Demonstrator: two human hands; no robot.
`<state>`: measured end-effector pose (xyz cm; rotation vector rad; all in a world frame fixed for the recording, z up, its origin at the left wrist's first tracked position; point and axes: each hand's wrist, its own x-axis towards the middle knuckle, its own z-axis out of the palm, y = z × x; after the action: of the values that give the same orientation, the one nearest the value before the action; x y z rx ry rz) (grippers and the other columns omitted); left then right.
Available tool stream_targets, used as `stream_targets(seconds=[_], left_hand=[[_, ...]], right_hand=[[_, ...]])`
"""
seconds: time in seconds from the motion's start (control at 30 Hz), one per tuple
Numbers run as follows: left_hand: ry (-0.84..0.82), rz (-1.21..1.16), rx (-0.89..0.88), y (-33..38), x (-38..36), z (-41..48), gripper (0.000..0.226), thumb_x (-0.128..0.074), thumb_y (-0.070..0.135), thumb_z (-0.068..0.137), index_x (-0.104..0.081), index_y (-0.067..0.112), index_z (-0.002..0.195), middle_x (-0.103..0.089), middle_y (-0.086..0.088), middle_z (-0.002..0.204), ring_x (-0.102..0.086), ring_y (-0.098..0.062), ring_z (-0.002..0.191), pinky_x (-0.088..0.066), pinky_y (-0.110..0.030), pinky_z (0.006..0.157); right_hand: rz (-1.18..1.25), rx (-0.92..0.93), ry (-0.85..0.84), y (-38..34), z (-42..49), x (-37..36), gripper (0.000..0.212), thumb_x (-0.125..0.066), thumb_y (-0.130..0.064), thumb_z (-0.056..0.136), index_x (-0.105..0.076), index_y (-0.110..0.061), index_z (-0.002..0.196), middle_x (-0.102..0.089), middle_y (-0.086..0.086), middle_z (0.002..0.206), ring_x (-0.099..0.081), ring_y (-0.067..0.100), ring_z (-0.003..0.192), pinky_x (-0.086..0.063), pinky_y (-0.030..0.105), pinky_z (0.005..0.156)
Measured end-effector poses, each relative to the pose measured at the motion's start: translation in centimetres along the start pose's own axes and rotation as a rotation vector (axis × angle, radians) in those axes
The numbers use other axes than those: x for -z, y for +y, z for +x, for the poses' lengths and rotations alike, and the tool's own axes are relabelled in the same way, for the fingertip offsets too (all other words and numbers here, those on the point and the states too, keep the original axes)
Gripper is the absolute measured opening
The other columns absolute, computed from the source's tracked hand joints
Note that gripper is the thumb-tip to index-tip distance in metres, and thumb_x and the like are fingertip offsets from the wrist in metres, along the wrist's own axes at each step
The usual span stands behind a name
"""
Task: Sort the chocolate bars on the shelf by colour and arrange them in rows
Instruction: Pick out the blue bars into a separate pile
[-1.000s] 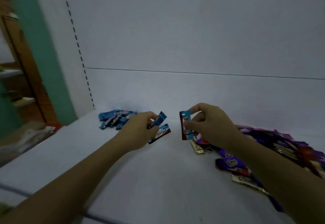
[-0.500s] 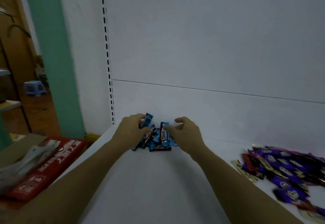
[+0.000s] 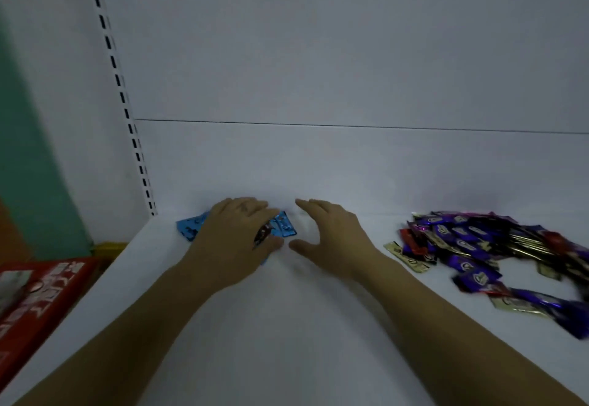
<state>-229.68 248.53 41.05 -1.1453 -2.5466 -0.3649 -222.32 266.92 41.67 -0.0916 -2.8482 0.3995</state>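
A small pile of blue chocolate bars (image 3: 191, 228) lies at the back left of the white shelf (image 3: 287, 326). My left hand (image 3: 236, 240) rests flat on top of this pile and hides most of it. Just to its right, my right hand (image 3: 331, 236) hovers with fingers spread and holds nothing. A mixed heap of purple, red and gold chocolate bars (image 3: 471, 246) is spread over the right side of the shelf, apart from both hands.
The shelf's white back panel (image 3: 318, 166) rises right behind the blue pile. A slotted upright (image 3: 134, 138) stands at the back left corner. A red box (image 3: 41, 297) sits beyond the shelf's left edge, lower down.
Both hands carried blue bars left to the blue pile and set them down. The left hand now lies flat on the pile, and the right hand has let go and opened.
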Motion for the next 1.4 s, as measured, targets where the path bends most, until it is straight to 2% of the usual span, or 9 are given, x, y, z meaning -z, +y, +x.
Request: stream_targets(seconds=[0.23, 0.4, 0.53, 0.7, 0.83, 1.0, 1.1, 1.2, 1.4], left_hand=[[-0.010, -0.016, -0.227, 6.3, -0.2, 3.3, 0.061, -0.037, 0.060, 0.086, -0.062, 0.019, 0.123, -0.067, -0.002, 0.118, -0.063, -0.026, 0.107, -0.045, -0.045, 0.093], [-0.175, -0.119, -0.290, 14.1, -1.7, 6.0, 0.067, -0.035, 0.070, 0.088, -0.028, 0.038, 0.146, -0.038, 0.011, 0.147, -0.035, -0.013, 0.133, -0.034, -0.034, 0.108], [-0.219, -0.126, -0.370, 20.2, -4.2, 8.7, 0.070, -0.030, 0.076, 0.081, -0.031, 0.043, 0.142, -0.045, 0.010, 0.139, -0.042, -0.013, 0.121, -0.040, -0.033, 0.099], [-0.349, -0.215, -0.217, 26.3, -7.4, 12.9, 0.080, -0.044, 0.075, 0.081, -0.021, 0.040, 0.149, -0.029, 0.005, 0.153, -0.029, -0.019, 0.138, -0.032, -0.042, 0.111], [-0.455, -0.221, -0.088, 29.6, -9.2, 16.4, 0.089, -0.052, 0.079, 0.073, -0.019, 0.043, 0.147, -0.035, -0.002, 0.143, -0.032, -0.026, 0.132, -0.036, -0.048, 0.107], [-0.367, 0.014, -0.025, 31.7, -10.7, 17.4, 0.067, -0.051, 0.068, 0.083, -0.040, 0.030, 0.138, -0.038, -0.007, 0.130, -0.038, -0.025, 0.120, -0.044, -0.045, 0.096], [-0.275, -0.070, 0.022, 32.0, -11.0, 17.2, 0.047, -0.054, 0.056, 0.088, -0.054, 0.028, 0.125, -0.043, -0.001, 0.107, -0.046, -0.018, 0.103, -0.047, -0.035, 0.086], [-0.170, -0.232, 0.061, 32.1, -10.6, 17.7, 0.029, -0.055, 0.043, 0.093, -0.063, 0.027, 0.117, -0.047, 0.004, 0.092, -0.050, -0.014, 0.088, -0.040, -0.026, 0.074], [0.016, -0.286, 0.106, 32.7, -11.4, 17.7, 0.029, -0.053, 0.039, 0.095, -0.068, 0.015, 0.098, -0.064, 0.002, 0.082, -0.054, -0.011, 0.073, -0.043, -0.026, 0.066]], right_hand=[[-0.192, -0.053, -0.114, 5.3, -3.4, 4.8, 0.076, -0.052, -0.057, 0.090, -0.017, -0.032, 0.152, -0.024, -0.005, 0.158, -0.025, 0.019, 0.143, -0.012, 0.046, 0.119], [-0.250, -0.151, -0.124, 12.2, -8.7, 9.1, 0.068, -0.052, -0.057, 0.090, -0.027, -0.033, 0.150, -0.025, -0.005, 0.157, -0.022, 0.018, 0.143, -0.013, 0.042, 0.117], [-0.271, -0.253, -0.120, 18.6, -12.2, 12.5, 0.070, -0.058, -0.054, 0.088, -0.028, -0.035, 0.149, -0.029, -0.006, 0.155, -0.029, 0.017, 0.140, -0.026, 0.042, 0.115], [-0.277, -0.306, -0.152, 25.9, -13.8, 16.3, 0.072, -0.062, -0.051, 0.086, -0.027, -0.037, 0.148, -0.039, -0.004, 0.148, -0.039, 0.019, 0.131, -0.034, 0.038, 0.107], [-0.258, -0.226, -0.236, 29.8, -12.3, 16.6, 0.083, -0.066, -0.062, 0.077, -0.027, -0.040, 0.147, -0.043, -0.004, 0.142, -0.044, 0.020, 0.125, -0.037, 0.040, 0.105], [-0.269, -0.103, -0.280, 32.4, -9.4, 15.0, 0.075, -0.067, -0.058, 0.077, -0.041, -0.031, 0.142, -0.055, 0.000, 0.126, -0.052, 0.021, 0.113, -0.045, 0.036, 0.095], [-0.211, -0.042, -0.228, 33.6, -8.5, 15.2, 0.051, -0.065, -0.046, 0.083, -0.055, -0.026, 0.129, -0.062, 0.001, 0.118, -0.056, 0.020, 0.103, -0.048, 0.033, 0.086], [-0.099, -0.006, -0.157, 35.2, -8.5, 15.9, 0.035, -0.063, -0.043, 0.087, -0.064, -0.024, 0.117, -0.067, 0.000, 0.109, -0.059, 0.017, 0.095, -0.051, 0.032, 0.082], [0.033, -0.010, -0.004, 36.4, -9.8, 15.2, 0.029, -0.061, -0.043, 0.089, -0.066, -0.017, 0.103, -0.067, -0.001, 0.092, -0.060, 0.016, 0.081, -0.052, 0.032, 0.072]])
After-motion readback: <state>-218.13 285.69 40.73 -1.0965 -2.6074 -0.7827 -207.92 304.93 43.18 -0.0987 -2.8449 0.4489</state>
